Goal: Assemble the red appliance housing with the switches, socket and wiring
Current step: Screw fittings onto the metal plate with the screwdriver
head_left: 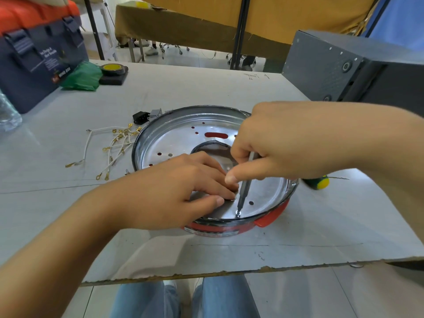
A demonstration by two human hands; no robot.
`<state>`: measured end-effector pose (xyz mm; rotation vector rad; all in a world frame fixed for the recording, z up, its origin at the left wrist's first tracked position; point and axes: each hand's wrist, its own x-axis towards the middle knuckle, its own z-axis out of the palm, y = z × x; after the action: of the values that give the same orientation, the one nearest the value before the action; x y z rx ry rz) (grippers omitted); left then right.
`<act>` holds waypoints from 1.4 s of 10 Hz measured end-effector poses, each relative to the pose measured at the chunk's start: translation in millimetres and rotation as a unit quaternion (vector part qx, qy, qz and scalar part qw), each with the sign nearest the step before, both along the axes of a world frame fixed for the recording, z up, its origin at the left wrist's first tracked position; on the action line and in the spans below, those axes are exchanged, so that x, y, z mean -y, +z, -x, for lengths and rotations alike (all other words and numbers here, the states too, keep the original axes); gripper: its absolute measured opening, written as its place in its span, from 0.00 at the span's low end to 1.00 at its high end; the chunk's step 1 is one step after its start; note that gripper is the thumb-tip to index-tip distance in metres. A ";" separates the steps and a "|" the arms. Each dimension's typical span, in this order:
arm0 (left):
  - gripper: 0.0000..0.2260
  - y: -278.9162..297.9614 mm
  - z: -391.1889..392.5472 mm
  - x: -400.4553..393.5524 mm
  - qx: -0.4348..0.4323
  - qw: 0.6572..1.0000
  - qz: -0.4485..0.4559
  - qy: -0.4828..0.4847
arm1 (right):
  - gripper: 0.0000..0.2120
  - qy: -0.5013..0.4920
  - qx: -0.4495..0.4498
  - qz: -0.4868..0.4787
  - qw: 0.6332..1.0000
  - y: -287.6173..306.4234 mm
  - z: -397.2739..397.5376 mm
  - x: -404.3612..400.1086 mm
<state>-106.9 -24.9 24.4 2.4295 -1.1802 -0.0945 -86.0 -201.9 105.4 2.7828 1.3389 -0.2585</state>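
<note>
So you're sitting at the grey table (229, 88) with the red appliance housing (231, 227) lying just right of centre in the frame, its shiny perforated metal plate (179, 138) facing up at you. Your right hand (270, 143) is gripping a slim silver screwdriver (244, 187) with curled fingers, and its tip is sitting on a screw (238, 212) near the plate's lower edge. Your left hand (174, 191) is lying on the plate with fingers laid out fairly straight, pressing down just left of the driver, not clutching anything.

Left of the housing, the white wires (110, 145) with brass terminals are lying loose in a heap, and a black socket (140, 117) plus grey switches (156, 113) are sitting at the housing's upper-left rim. A green-and-yellow screwdriver handle (317, 182) is poking out at right. In the upper left, a navy toolbox (39, 58) is showing small white writing; I'm only making out "BOX". A yellow tape roll (114, 69) is sitting beside it.
</note>
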 end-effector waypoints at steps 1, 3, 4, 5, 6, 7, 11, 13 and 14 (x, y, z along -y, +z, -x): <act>0.13 0.6 -0.5 0.6 0.002 1.000 0.003 -0.004 | 0.11 -0.001 -0.072 -0.001 0.997 1.8 0.0 -0.4; 0.12 0.8 -1.2 0.4 0.002 1.000 0.005 -0.014 | 0.05 0.014 -0.101 -0.021 0.995 4.4 0.9 1.1; 0.12 -1.3 -1.2 -1.1 -0.008 1.000 0.000 0.000 | 0.16 0.006 -0.042 -0.011 0.999 0.4 2.5 0.9; 0.14 -2.6 -0.4 -2.0 -0.012 1.000 0.001 0.018 | 0.24 0.010 0.052 0.004 0.999 -3.5 3.0 0.5; 0.14 -2.1 -0.9 -1.3 -0.013 1.000 -0.001 0.020 | 0.23 0.020 0.033 -0.001 0.999 -4.4 2.4 1.8; 0.13 -0.8 -0.6 0.4 -0.009 1.000 0.001 0.003 | 0.12 0.023 -0.038 -0.006 0.999 -2.1 3.3 2.5; 0.13 -0.8 -0.6 0.0 -0.013 1.000 -0.011 0.010 | 0.11 0.020 -0.005 -0.041 0.999 -12.3 -5.0 4.8; 0.14 0.0 0.0 0.5 -0.013 1.000 -0.011 0.008 | 0.07 -0.010 -0.065 -0.044 0.997 -10.3 -0.1 4.4; 0.15 0.5 -0.2 1.1 -0.007 1.000 -0.008 0.008 | 0.09 -0.020 -0.104 -0.107 0.989 -10.3 5.2 8.0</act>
<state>-106.7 -26.0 24.9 2.4480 -1.1586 -0.1173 -91.2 -209.9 95.0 3.0338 1.4329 -0.4431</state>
